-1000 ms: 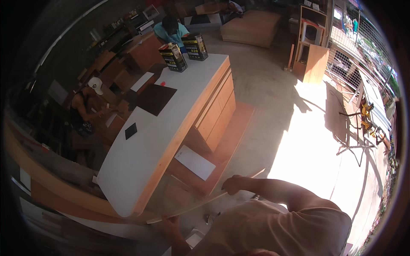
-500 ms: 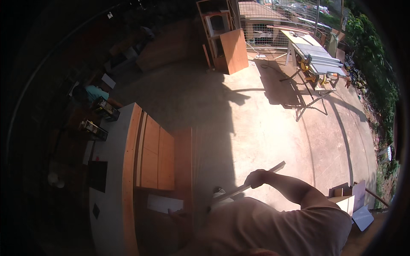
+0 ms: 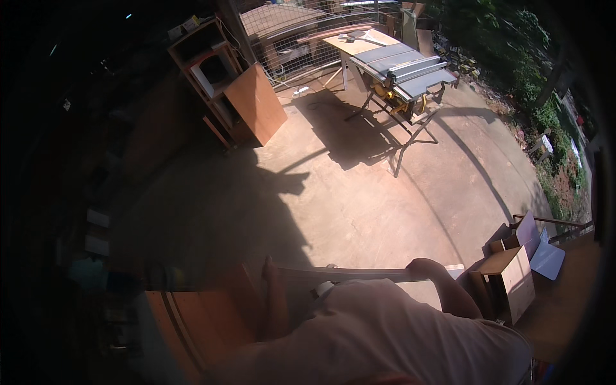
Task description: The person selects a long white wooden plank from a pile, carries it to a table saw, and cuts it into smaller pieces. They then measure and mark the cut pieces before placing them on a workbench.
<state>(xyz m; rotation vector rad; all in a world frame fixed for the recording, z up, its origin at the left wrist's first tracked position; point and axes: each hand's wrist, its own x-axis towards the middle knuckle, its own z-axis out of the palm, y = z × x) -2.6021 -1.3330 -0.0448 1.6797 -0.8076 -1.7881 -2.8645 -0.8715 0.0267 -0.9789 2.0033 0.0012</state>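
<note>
A long narrow strip of wood (image 3: 346, 274) lies crosswise in front of my body at about waist height. Near its right end, my right hand (image 3: 422, 267) is closed around it, and a short light piece sticks out past the fist. My left hand (image 3: 270, 266), in shade, is at the other end with its fingers pointing up, closed on the strip as far as the dim light shows. Just left of that hand stands an orange-brown wooden panel (image 3: 224, 295), part of a cabinet.
A table saw (image 3: 404, 67) on a folding stand is at the far right. A wooden cabinet (image 3: 208, 70) with a leaning panel (image 3: 256, 106) stands at the back. Wooden boxes (image 3: 513, 276) and a white board (image 3: 547, 259) are close on my right. A cable (image 3: 299, 92) lies near the mesh fence.
My view and body have turned to the right. My left hand has come up to the strip's left end, and the strip has gone from slanted to nearly level across me.
</note>
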